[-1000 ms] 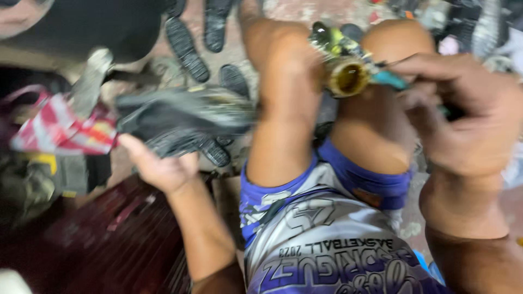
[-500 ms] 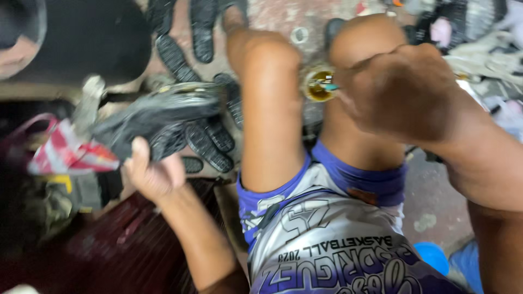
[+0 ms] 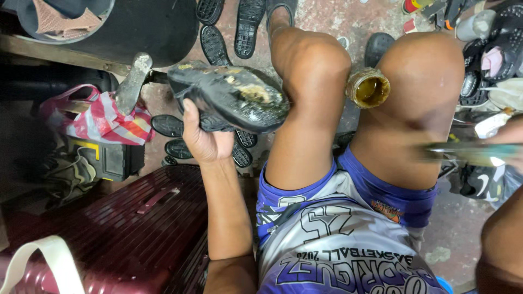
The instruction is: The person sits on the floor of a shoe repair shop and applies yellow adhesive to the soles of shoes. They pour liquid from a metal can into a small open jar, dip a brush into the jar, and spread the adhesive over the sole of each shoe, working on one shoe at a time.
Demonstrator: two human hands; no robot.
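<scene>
Our left hand (image 3: 204, 139) grips the upturned shoe (image 3: 229, 98); the right's grasp we can't tell. That open glue jar (image 3: 369, 88) between our knees could tip.

My left hand (image 3: 202, 140) sits left of centre in the frame, forearm rising from the bottom edge, fingers curled shut in a grip. My right hand (image 3: 509, 133) is mostly cut off at the right edge, forearm at lower right.
</scene>
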